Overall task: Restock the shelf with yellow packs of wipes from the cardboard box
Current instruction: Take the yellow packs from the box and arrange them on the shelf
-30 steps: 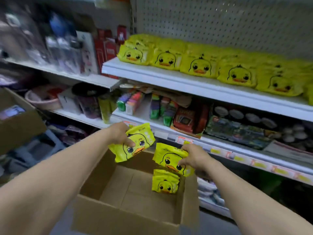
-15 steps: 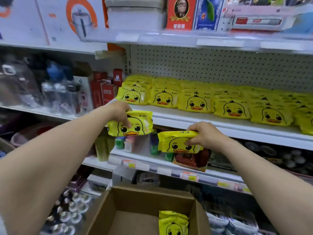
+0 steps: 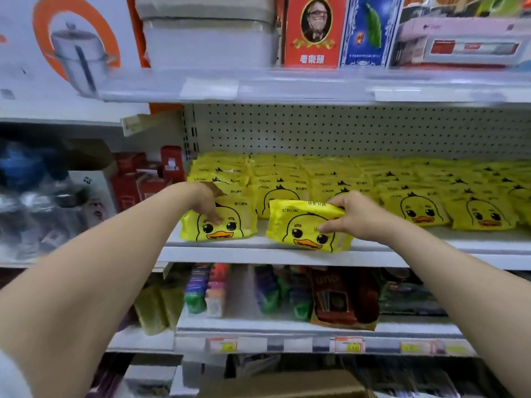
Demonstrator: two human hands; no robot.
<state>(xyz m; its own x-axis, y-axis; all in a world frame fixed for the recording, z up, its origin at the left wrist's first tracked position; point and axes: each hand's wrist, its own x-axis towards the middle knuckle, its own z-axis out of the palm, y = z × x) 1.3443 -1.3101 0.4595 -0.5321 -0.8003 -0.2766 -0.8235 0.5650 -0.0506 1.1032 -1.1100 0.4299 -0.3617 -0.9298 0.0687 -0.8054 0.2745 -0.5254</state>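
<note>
Up from the box a second ago, both packs are now landing at the shelf front: left grip is clamping left pack, right grip is pinching right pack just beside it, so two more are nearly stocked.

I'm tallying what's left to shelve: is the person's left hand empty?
No, the left hand holds a yellow duck-print pack of wipes by its top at the front of the white metal shelf.
</note>
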